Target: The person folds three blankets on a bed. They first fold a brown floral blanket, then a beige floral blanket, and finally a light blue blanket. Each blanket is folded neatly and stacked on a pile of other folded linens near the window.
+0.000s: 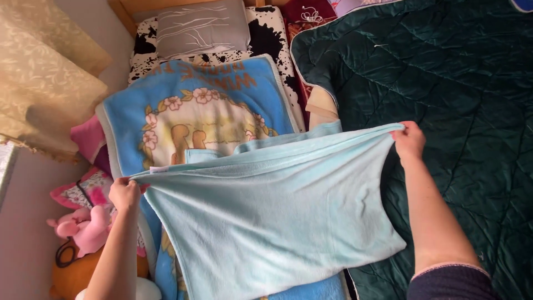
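Note:
A light blue fleece blanket [272, 216] is stretched out between my two hands above a small bed. My left hand [125, 193] grips its left corner and my right hand [409, 140] grips its right corner. The cloth hangs folded, its lower part sagging toward me. Under it lies a brighter blue child's blanket [205, 105] with a flower ring and a pale picture in the middle.
A grey pillow [201, 26] lies on a black-and-white spotted sheet [269, 39] at the head. A dark green quilted cover [444, 83] fills the right side. Pink plush toys [83, 225] sit at the lower left, beside a beige curtain [44, 78].

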